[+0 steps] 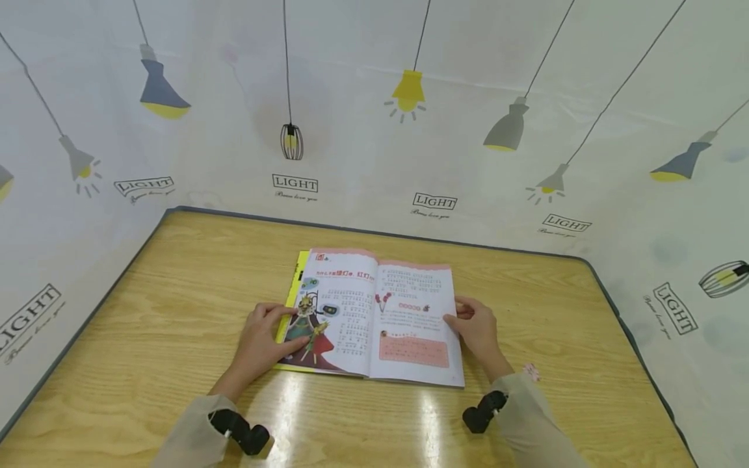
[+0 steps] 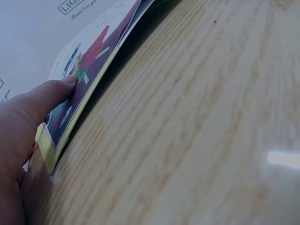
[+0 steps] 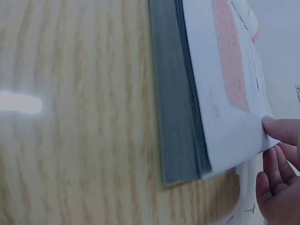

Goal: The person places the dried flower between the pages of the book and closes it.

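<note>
An open picture book (image 1: 342, 318) with a yellow cover lies on the wooden table, printed text and cartoon figures on its left page. My left hand (image 1: 263, 341) holds its left side, thumb (image 2: 65, 86) laid on the illustrated page and the other fingers at the outer edge, partly hidden. At the opposite side my right hand (image 1: 476, 328) pinches the edge of the right page (image 3: 225, 131), thumb on top and fingers curled beneath. In the right wrist view that page is lifted a little off the thick block of pages (image 3: 178, 117) under it.
Around the wooden table (image 1: 175, 286) runs a dark edge, with a white lamp-patterned curtain (image 1: 351, 97) behind and at both sides. A small pinkish scrap (image 1: 531, 372) lies beside the right sleeve. Black wrist cameras (image 1: 240, 432) sit on both cuffs.
</note>
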`<state>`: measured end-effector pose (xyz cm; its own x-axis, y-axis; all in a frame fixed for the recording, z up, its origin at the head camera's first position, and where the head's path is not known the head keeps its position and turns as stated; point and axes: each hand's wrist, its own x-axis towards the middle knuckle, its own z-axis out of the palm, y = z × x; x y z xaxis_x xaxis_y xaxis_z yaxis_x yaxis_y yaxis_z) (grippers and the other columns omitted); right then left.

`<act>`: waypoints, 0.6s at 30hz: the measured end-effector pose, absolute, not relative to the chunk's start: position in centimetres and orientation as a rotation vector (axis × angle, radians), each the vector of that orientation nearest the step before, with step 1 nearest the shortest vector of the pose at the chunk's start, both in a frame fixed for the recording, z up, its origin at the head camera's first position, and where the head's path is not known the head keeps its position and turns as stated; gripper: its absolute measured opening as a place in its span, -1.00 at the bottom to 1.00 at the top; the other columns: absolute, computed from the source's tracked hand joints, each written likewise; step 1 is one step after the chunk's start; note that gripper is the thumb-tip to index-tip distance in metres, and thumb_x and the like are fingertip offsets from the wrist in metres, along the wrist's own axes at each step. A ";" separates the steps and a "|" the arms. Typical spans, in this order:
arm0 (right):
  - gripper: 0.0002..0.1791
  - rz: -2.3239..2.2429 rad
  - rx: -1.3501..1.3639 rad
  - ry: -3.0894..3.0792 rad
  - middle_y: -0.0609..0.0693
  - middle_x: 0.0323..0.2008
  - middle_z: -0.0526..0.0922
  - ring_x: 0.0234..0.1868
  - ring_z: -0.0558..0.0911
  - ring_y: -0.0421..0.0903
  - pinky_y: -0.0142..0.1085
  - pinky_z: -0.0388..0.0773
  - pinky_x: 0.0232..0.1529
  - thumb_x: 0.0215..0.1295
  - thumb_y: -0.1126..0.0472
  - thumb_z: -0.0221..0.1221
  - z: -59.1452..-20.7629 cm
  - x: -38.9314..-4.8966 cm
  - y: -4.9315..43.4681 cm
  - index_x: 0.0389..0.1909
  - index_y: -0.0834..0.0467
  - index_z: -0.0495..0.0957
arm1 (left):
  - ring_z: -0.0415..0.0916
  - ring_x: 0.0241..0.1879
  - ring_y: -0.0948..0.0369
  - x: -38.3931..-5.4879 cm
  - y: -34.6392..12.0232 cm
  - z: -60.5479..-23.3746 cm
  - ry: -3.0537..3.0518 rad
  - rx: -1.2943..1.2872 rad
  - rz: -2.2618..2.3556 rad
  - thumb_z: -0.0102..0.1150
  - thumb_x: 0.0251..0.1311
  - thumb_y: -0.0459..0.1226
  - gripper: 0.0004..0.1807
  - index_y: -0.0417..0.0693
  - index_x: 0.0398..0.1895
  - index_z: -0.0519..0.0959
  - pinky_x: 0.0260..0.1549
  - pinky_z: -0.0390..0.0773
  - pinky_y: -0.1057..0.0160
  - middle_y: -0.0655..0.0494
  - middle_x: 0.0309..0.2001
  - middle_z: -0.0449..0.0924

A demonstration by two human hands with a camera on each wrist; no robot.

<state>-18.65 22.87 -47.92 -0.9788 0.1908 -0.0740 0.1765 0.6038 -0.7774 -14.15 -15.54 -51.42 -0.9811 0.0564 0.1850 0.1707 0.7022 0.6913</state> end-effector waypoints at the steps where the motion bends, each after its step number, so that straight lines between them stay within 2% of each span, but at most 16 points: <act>1: -0.50 1.359 -0.331 -2.780 0.20 -0.21 0.53 -0.21 0.53 0.04 -0.30 0.48 -0.24 0.04 0.37 0.29 -47.8 -18.7 22.8 0.07 0.30 0.46 | 0.22 0.00 -0.02 -14.2 -15.5 -51.4 -2.760 -0.185 -1.139 0.40 -0.20 0.09 -0.34 0.03 0.02 0.52 -0.05 0.24 -0.09 -0.07 0.02 0.27; 6: -0.56 1.383 -0.328 -2.681 0.19 -0.34 0.56 -0.33 0.54 -0.01 -0.46 0.44 -0.41 -0.03 0.44 0.31 -47.4 -19.0 22.6 -0.03 0.30 0.54 | 0.21 0.00 -0.02 -14.4 -15.4 -51.2 -2.755 -0.194 -1.137 0.41 -0.19 0.08 -0.35 0.02 0.01 0.52 -0.05 0.23 -0.09 -0.07 0.02 0.27; 9: -0.60 1.374 -0.299 -2.660 0.18 -0.39 0.57 -0.39 0.54 -0.04 -0.50 0.42 -0.47 -0.05 0.46 0.31 -47.0 -19.0 22.6 -0.09 0.31 0.57 | 0.21 0.00 -0.02 -14.3 -15.4 -51.2 -2.750 -0.200 -1.147 0.41 -0.19 0.06 -0.36 0.02 0.01 0.52 -0.06 0.23 -0.09 -0.07 0.02 0.27; 18: -0.72 1.363 -0.323 -2.727 0.18 -0.31 0.58 -0.29 0.56 0.01 -0.36 0.49 -0.34 0.03 0.38 0.29 -45.9 -18.7 22.7 -0.18 0.33 0.57 | 0.24 -0.03 -0.01 -14.1 -15.5 -51.5 -2.730 -0.205 -1.156 0.43 -0.22 0.06 -0.36 -0.01 -0.02 0.54 -0.08 0.27 -0.08 -0.07 0.00 0.30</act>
